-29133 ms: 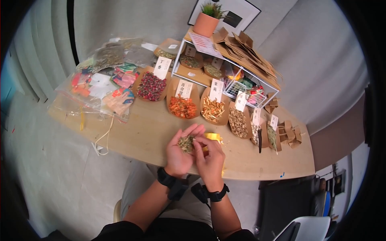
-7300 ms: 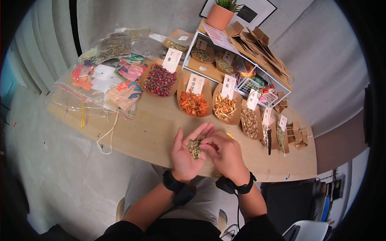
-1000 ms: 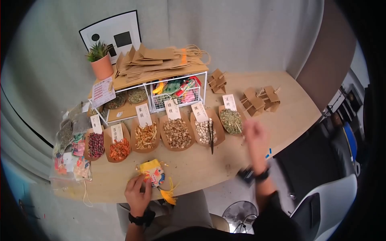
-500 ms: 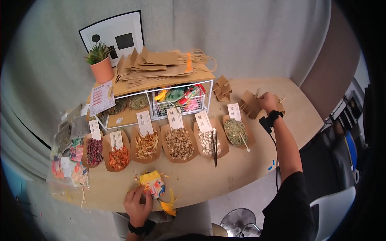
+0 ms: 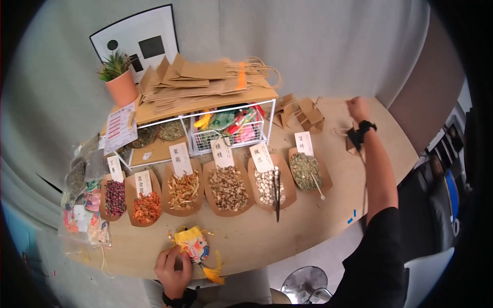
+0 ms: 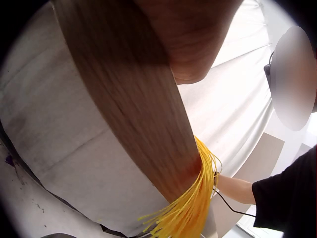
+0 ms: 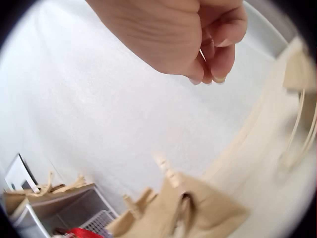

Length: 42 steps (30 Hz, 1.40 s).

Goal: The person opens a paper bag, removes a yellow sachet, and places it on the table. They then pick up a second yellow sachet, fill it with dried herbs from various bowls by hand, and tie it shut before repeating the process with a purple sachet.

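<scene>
My left hand (image 5: pixel 173 269) is at the table's front edge, thumb and index finger gripping the lower left side of a small drawstring sachet pouch (image 5: pixel 194 245). The pouch has a yellow top, a colourful print and a yellow tassel (image 6: pixel 190 210) that hangs at the table edge. My right hand (image 5: pixel 358 109) is stretched out to the far right end of the table. In the right wrist view its fingers (image 7: pixel 225 29) are curled with the tips together, and nothing shows between them. Near it are small kraft paper bags (image 7: pixel 213 206), one closed with a wooden clothespin (image 7: pixel 171 173).
A row of kraft trays holds dried herbs (image 5: pixel 228 187) and flowers, with label cards. Black tweezers (image 5: pixel 277 192) lie across one tray. Behind stands a shelf (image 5: pixel 257 92) with flat paper bags and a potted plant (image 5: pixel 120 82). Plastic bags (image 5: pixel 84 205) lie at the left.
My right hand has swung from over the herb tray to the small paper bags, then farther back and right; one bag now stands farther left. The left hand keeps the pouch, earlier replaced by loose herbs.
</scene>
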Available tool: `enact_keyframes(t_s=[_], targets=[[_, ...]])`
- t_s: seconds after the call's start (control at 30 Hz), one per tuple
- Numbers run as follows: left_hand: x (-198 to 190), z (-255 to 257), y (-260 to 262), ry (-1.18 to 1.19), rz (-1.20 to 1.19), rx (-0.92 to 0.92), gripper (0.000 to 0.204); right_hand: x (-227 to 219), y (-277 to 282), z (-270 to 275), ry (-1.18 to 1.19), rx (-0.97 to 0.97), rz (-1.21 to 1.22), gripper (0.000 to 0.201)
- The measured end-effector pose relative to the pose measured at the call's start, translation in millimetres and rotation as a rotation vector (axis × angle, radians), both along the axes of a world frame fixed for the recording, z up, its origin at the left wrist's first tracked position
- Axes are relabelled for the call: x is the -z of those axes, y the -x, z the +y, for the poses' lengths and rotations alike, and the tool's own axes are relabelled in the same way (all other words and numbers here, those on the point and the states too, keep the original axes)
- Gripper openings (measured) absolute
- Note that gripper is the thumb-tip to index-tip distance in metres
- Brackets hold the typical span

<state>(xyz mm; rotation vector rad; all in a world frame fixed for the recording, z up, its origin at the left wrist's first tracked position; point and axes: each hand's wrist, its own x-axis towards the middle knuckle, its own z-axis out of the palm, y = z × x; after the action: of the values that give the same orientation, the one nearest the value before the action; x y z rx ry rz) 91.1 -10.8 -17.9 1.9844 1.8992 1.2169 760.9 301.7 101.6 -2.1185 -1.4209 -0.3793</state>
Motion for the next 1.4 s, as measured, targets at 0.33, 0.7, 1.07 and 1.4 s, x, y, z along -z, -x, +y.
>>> enact_keyframes(t_s=[0.33,0.7,1.07,1.4], targets=[[1,-1,-1,0.017,0.01,0.013,0.024,15,-9,-115,0.445,0.235,0.271,0.053],[-4,0,-6,0.01,-0.007,-0.032,0.021,45,12,-36,0.234,0.14,0.178,0.056],[-6,1,-7,-0.059,0.059,-0.027,0.019,-23,194,13,0.164,-0.18,0.065,0.052],[-10,2,-4,-0.112,0.069,-0.025,0.018,-4,262,64,0.465,-0.358,0.259,0.032]])
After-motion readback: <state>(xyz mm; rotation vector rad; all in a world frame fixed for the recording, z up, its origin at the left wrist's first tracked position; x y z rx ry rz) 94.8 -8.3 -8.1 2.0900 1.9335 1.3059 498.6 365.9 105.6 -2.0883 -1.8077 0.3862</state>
